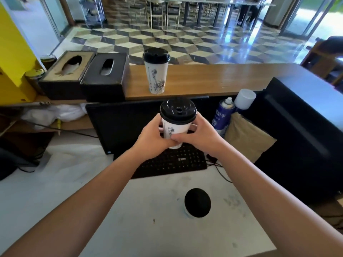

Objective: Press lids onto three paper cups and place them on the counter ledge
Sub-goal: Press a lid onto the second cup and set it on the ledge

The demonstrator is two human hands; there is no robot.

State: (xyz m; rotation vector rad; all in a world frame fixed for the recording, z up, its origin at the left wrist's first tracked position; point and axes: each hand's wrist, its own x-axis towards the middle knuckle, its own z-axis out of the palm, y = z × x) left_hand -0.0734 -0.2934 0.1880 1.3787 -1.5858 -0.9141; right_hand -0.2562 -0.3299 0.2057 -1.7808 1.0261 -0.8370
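Lidded cup (197, 203) on desk, hands gripping second cup (176, 127)

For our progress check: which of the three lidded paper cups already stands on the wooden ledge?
The far cup, beside the tissue boxes. Both hands hold another above the keyboard; the third stands on the white desk.

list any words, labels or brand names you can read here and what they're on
Spray can: white Chinese characters on its blue label, too blurred to quote.
Held cup in both hands: ink drawing and small marks, unreadable.
Cup on the ledge: the same print, unreadable.
Held cup's lid: embossed marks, too small.
Keyboard: a small logo, blurred.
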